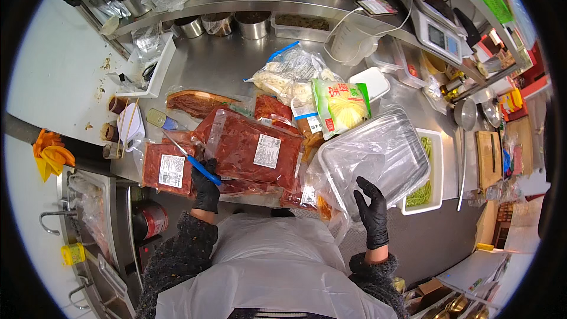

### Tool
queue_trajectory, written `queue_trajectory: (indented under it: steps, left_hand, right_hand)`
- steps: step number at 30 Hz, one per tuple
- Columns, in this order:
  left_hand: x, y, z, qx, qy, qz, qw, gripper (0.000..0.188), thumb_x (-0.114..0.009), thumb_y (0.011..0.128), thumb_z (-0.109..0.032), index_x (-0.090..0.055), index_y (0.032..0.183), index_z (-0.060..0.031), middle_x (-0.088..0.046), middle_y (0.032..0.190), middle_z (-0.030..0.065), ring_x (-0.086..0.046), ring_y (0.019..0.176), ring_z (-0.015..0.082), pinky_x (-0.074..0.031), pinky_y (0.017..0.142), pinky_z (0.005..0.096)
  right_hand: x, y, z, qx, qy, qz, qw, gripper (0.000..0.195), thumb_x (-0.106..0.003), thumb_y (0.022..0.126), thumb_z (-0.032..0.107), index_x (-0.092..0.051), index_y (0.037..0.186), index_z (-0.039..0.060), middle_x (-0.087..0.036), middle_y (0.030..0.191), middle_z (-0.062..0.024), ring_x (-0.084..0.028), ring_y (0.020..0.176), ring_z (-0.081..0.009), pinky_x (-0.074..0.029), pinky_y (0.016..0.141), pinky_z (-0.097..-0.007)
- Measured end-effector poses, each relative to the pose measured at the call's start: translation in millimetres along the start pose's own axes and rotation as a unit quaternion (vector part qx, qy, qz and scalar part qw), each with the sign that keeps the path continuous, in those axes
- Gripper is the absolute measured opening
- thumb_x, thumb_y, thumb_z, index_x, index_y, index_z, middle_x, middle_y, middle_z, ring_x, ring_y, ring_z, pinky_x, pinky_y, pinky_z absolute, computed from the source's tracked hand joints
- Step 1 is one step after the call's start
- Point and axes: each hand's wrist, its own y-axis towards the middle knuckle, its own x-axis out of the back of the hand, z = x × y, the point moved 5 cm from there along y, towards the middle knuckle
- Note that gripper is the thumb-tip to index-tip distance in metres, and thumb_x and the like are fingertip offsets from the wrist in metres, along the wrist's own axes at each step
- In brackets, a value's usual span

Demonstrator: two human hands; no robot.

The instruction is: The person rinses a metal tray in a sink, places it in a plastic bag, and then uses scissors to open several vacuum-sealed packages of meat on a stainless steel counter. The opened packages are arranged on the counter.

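My left hand [206, 187], in a black glove, holds a blue-handled knife [202, 169], its blade pointing up and left over a vacuum-sealed pack of red meat [155, 170]. Beside it lies a larger sealed meat pack [234, 146] with a white label, on top of other packs. My right hand [372, 212], also black-gloved, has thumb and fingers apart at the near edge of a clear plastic tray [376, 153] with plastic film about it. Whether the fingers touch the film I cannot tell. Behind the tray are a green-and-white food bag [341, 108] and a bag of pale food [283, 79].
A white tray of green noodles [436, 177] stands right of the clear tray. A white bin [159, 68] and a lilac lid with chopsticks [133, 126] are at the left. Steel pots [252, 24] line the back under a shelf [266, 8]. A sink lies lower left.
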Motion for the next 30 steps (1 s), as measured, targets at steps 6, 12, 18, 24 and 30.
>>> queue_trajectory:
  steps: [6,12,18,24,30]
  left_hand:
    - [8,13,4,-0.023,-0.024,-0.088,0.996,0.034,-0.059,0.067,0.009,-0.047,0.098,0.0012,-0.049,0.078,0.0044,-0.054,0.062,0.0187,-0.050,0.057,0.0268]
    - [11,19,5,0.017,-0.001,-0.059,0.998,0.034,-0.053,0.072,0.009,-0.046,0.104,0.0017,-0.049,0.087,0.0060,-0.056,0.076,0.0186,-0.050,0.066,0.0284]
    - [-33,-10,-45,-0.088,0.016,-0.006,0.996,0.038,-0.055,0.073,0.006,-0.044,0.109,-0.0011,-0.051,0.087,0.0060,-0.056,0.081,0.0168,-0.048,0.072,0.0277]
    - [-96,-18,-93,-0.181,0.033,0.201,0.962,0.036,-0.058,0.077,0.000,-0.045,0.111,-0.0048,-0.052,0.093,0.0100,-0.058,0.083,0.0236,-0.054,0.070,0.0401]
    - [-207,-71,-156,-0.041,-0.057,0.428,0.901,0.036,-0.066,0.070,0.001,-0.047,0.101,-0.0011,-0.057,0.085,0.0096,-0.060,0.083,0.0192,-0.052,0.073,0.0341]
  right_hand:
    - [-3,28,-16,-0.006,0.052,0.019,0.998,0.029,-0.059,0.078,0.002,-0.057,0.106,0.0017,-0.059,0.106,-0.0088,-0.054,0.098,-0.0155,-0.041,0.086,-0.0272]
    - [-11,31,-33,-0.016,0.084,0.004,0.996,0.028,-0.059,0.078,0.000,-0.057,0.106,0.0010,-0.059,0.105,-0.0092,-0.055,0.097,-0.0150,-0.041,0.086,-0.0264]
    - [-15,38,-17,-0.019,0.075,0.014,0.997,0.027,-0.058,0.078,-0.001,-0.058,0.105,0.0009,-0.059,0.105,-0.0094,-0.054,0.099,-0.0154,-0.040,0.088,-0.0270]
    - [-37,51,47,0.051,0.110,0.068,0.990,0.031,-0.059,0.077,0.001,-0.055,0.108,0.0000,-0.059,0.107,-0.0113,-0.054,0.100,-0.0174,-0.039,0.088,-0.0275]
    - [-54,93,90,0.108,0.188,0.106,0.970,0.070,-0.067,0.072,0.006,-0.030,0.131,0.0070,-0.036,0.132,-0.0100,-0.037,0.119,-0.0194,-0.030,0.097,-0.0317]
